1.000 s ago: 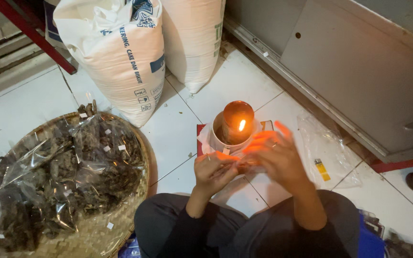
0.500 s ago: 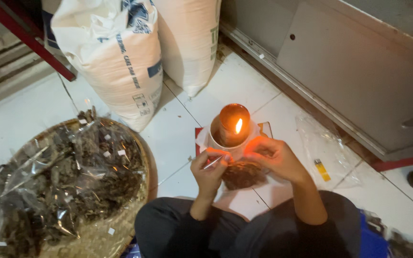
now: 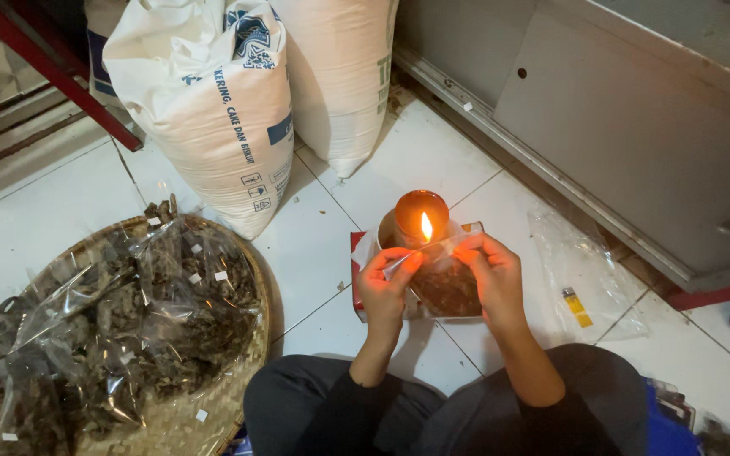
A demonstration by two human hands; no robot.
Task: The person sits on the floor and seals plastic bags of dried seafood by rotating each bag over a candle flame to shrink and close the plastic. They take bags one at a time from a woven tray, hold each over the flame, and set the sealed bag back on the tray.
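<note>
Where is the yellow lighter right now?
In the head view the lighter lies on the white floor tiles to the person's right, on a clear plastic bag, just right of the right hand and the lit candle.

Seated person, seen from above. Dark grey trousers cover both legs, fabric smooth, no pattern visible. Left hand and right hand bare, no rings, no watch. Forearms bare; left one meets a dark sleeve low down. Orange glow on fingers.
</note>
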